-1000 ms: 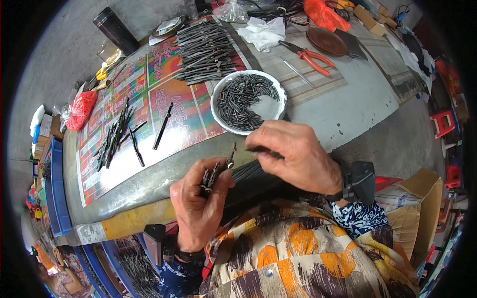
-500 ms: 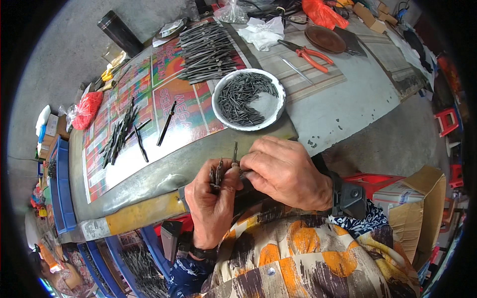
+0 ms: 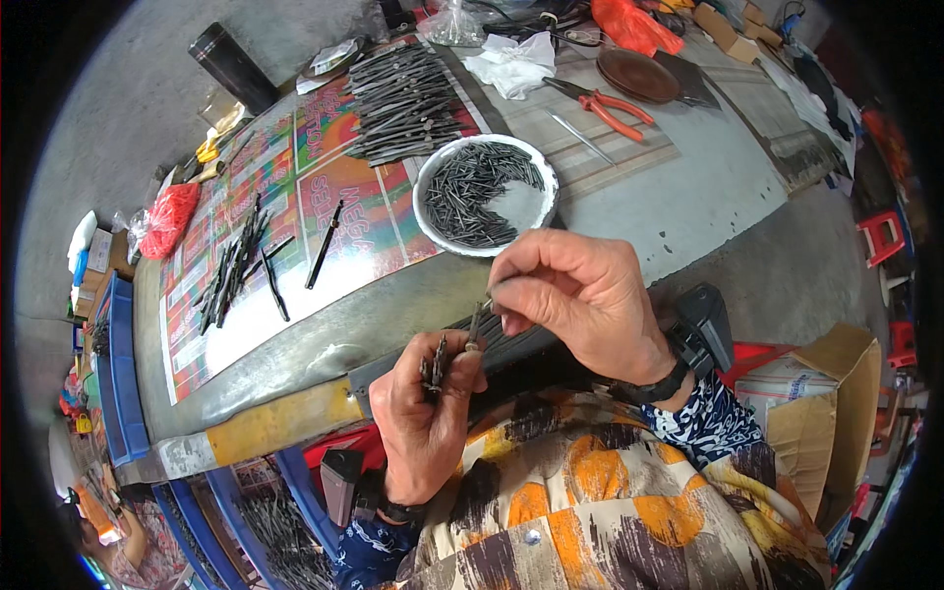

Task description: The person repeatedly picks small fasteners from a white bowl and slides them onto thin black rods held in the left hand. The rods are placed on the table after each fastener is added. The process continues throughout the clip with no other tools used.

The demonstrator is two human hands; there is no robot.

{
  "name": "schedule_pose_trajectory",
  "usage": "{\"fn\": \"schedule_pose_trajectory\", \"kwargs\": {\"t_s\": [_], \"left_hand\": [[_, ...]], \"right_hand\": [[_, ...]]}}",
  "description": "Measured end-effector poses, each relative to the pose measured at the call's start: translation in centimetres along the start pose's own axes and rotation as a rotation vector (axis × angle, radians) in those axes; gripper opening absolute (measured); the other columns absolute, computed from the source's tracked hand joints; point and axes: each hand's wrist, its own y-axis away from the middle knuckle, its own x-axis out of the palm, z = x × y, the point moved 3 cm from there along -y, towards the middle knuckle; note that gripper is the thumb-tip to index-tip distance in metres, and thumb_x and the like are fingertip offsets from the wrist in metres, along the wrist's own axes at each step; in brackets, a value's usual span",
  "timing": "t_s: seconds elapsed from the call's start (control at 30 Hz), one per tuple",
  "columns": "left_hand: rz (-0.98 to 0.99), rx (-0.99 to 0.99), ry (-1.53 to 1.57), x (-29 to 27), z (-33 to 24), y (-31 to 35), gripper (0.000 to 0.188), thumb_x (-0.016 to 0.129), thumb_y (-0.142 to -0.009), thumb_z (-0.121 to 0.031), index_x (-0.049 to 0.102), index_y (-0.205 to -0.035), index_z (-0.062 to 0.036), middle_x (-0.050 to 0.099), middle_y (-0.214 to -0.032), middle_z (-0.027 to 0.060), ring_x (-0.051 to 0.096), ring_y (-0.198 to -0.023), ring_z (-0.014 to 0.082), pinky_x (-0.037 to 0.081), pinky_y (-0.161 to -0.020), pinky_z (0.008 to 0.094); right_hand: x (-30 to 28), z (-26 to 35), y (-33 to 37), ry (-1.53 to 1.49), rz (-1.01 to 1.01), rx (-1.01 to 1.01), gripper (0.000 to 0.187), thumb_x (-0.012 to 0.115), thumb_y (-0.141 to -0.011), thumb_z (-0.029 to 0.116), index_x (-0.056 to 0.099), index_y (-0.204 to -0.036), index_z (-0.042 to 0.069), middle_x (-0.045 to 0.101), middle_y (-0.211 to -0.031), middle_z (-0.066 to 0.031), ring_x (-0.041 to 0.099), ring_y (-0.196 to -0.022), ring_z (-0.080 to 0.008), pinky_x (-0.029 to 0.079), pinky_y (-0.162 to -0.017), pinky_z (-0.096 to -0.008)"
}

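My left hand (image 3: 423, 413) is closed around several short dark metal pieces (image 3: 433, 369). One slim metal rod (image 3: 474, 329) stands upright between its thumb and forefinger. Just above and to the right, my right hand (image 3: 595, 305) pinches thumb and forefinger together at the rod's upper end; what the fingertips hold is too small to make out. Beyond the hands sits a white bowl (image 3: 425, 218) filled with small dark metal pins (image 3: 472, 192), with a bare patch at its right side.
Dark metal rods (image 3: 403, 103) lie stacked on a colourful printed sheet (image 3: 369, 211), with a looser pile (image 3: 234, 265) to the left. Red-handled pliers (image 3: 605, 108), a brown dish (image 3: 637, 77) and white tissue (image 3: 513, 65) lie at the back. An open cardboard box (image 3: 836, 393) stands right.
My right hand has lifted and turned, its fingers moving from beside the left thumb to the top of the rod. My left hand keeps its hold, nearly in place.
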Motion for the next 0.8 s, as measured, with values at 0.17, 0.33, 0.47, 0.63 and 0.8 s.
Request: {"fn": "schedule_pose_trajectory", "kwargs": {"t_s": [0.17, 0.33, 0.47, 0.63, 0.8], "left_hand": [[0.029, 0.028, -0.098, -0.1, -0.4, 0.3, 0.012, 0.057, -0.095, -0.009, 0.060, -0.094, 0.0022, 0.057, -0.067, 0.0007, 0.050, -0.061, 0.0056, 0.039, -0.054, 0.0195], [0.015, 0.072, -0.128, 0.0, -0.4, 0.1, 0.009, 0.063, -0.092, -0.007, 0.062, -0.095, 0.0009, 0.061, -0.065, 0.0064, 0.060, -0.057, 0.0099, 0.045, -0.054, 0.0229], [0.024, 0.062, -0.123, 0.0, -0.2, 0.2, 0.009, 0.063, -0.092, -0.007, 0.062, -0.096, 0.0010, 0.061, -0.065, 0.0066, 0.060, -0.058, 0.0097, 0.045, -0.054, 0.0229], [0.021, 0.162, -0.229, 0.0, -0.2, 0.3, 0.005, 0.061, -0.089, -0.001, 0.061, -0.093, 0.0018, 0.057, -0.065, 0.0042, 0.055, -0.059, 0.0095, 0.043, -0.055, 0.0238], [0.006, 0.299, -0.413, -0.3, -0.3, 0.0, 0.020, 0.066, -0.076, 0.005, 0.062, -0.095, 0.0002, 0.062, -0.079, 0.0167, 0.064, -0.069, 0.0360, 0.050, -0.061, 0.0345]], "right_hand": [[-0.3, 0.3, -0.2, 0.051, 0.032, -0.019, 0.012, 0.062, -0.093, 0.006, 0.063, -0.098, -0.005, 0.064, -0.081, -0.0032, 0.062, -0.072, -0.0077, 0.053, -0.065, -0.0206], [-0.3, 0.1, -0.3, 0.071, 0.042, 0.002, 0.012, 0.063, -0.093, 0.007, 0.063, -0.097, -0.004, 0.064, -0.081, -0.0033, 0.062, -0.071, -0.0072, 0.053, -0.064, -0.0203], [-0.3, 0.1, -0.4, 0.078, 0.024, -0.009, 0.012, 0.063, -0.092, 0.008, 0.063, -0.094, -0.003, 0.064, -0.078, -0.0038, 0.059, -0.068, -0.0066, 0.050, -0.059, -0.0203], [-0.9, 0.5, -0.7, 0.210, 0.114, -0.088, 0.011, 0.066, -0.088, 0.007, 0.064, -0.089, -0.003, 0.065, -0.076, -0.0056, 0.060, -0.066, -0.0090, 0.048, -0.058, -0.0231], [-0.8, 0.6, -1.2, 0.423, 0.173, -0.316, 0.008, 0.068, -0.085, 0.004, 0.065, -0.087, -0.003, 0.064, -0.077, -0.0059, 0.061, -0.066, -0.0101, 0.048, -0.059, -0.0230]]}}
